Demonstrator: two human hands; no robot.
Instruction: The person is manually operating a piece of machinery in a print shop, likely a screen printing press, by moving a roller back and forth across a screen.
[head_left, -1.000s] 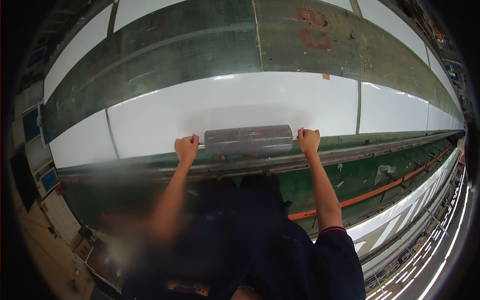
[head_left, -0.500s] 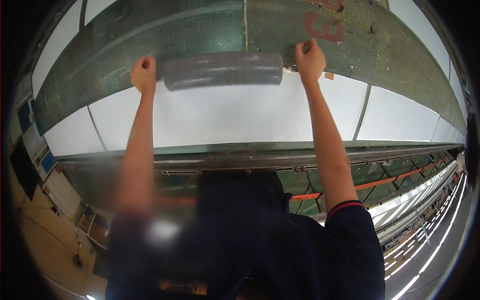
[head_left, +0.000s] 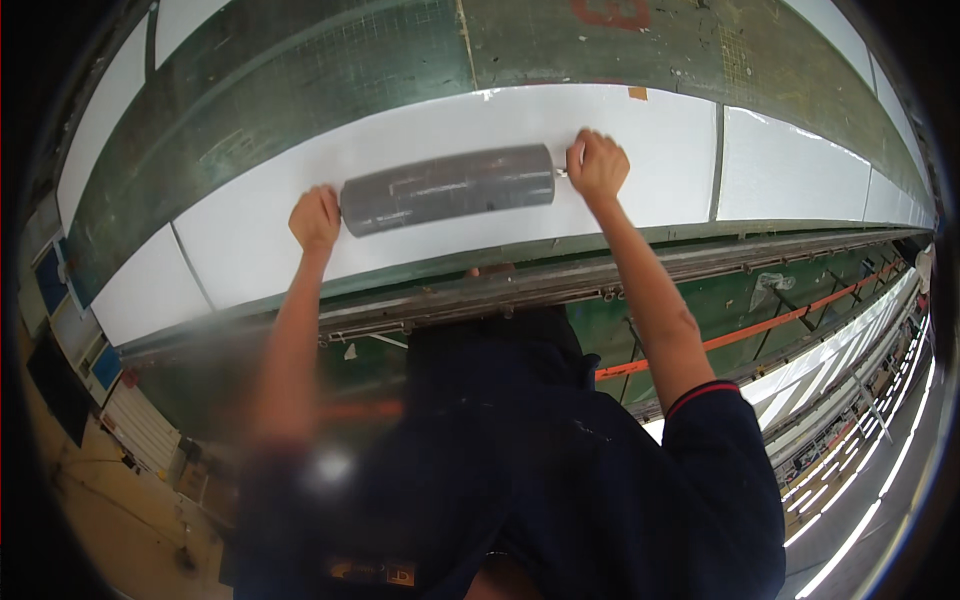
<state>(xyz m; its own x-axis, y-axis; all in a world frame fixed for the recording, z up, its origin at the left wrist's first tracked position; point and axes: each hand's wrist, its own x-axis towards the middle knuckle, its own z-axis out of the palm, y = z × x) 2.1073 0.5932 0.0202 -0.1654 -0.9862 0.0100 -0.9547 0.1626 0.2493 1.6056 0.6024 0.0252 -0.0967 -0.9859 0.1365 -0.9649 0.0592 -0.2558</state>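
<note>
A grey, shiny roller [head_left: 448, 190] lies across a white sheet [head_left: 660, 170], its left end a little nearer to me than its right. My left hand [head_left: 316, 217] is closed at the roller's left end, where the fingers hide most of what they grip. At the other end a short thin metal rod [head_left: 561, 173] sticks out, and my right hand [head_left: 598, 164] is closed round it. Both forearms reach forward over the near edge of the table.
The sheet rests on a long green worn table [head_left: 350, 75], with more white sheets [head_left: 790, 165] in line beside it. A small orange-brown patch [head_left: 638, 93] sits at the sheet's far edge. A metal rail [head_left: 700, 262] and an orange bar [head_left: 730, 337] run along the near side.
The roller has come toward me, from the far edge of the white sheet to its middle, with both hands still at its ends. The view has shifted slightly too.
</note>
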